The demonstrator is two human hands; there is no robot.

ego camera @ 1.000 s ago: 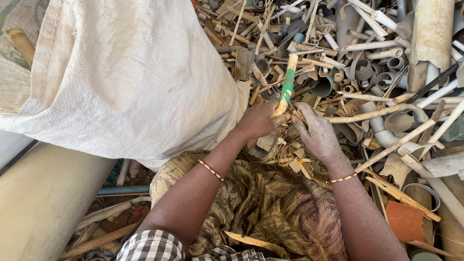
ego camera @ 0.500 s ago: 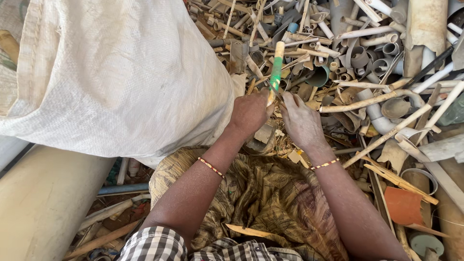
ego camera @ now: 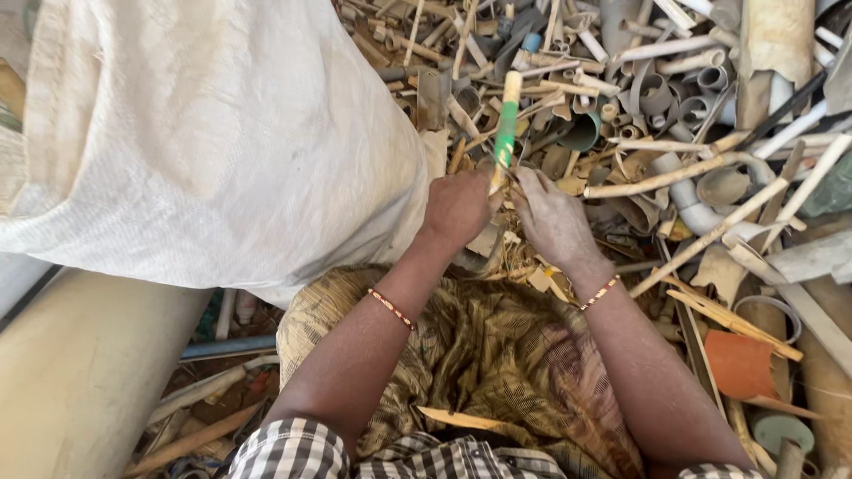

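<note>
My left hand (ego camera: 458,208) and my right hand (ego camera: 552,216) meet over a heap of broken plastic pipe scraps (ego camera: 639,98). Both grip the near end of a thin stick-like strip (ego camera: 506,124) that is cream at the tip and green along its middle, pointing away from me. Each wrist wears a thin beaded bracelet. My lap is covered by a brown patterned cloth (ego camera: 479,355), with one pale sliver lying on it near my checked shirt.
A large, full white woven sack (ego camera: 195,133) fills the left side, touching my left forearm. A wide cream pipe (ego camera: 80,372) lies at lower left. An orange plastic piece (ego camera: 741,364) and pipe rings sit at the right.
Both hands have shifted slightly upward and left in view with the green strip, which now stands more upright. The grip of both hands looks the same.
</note>
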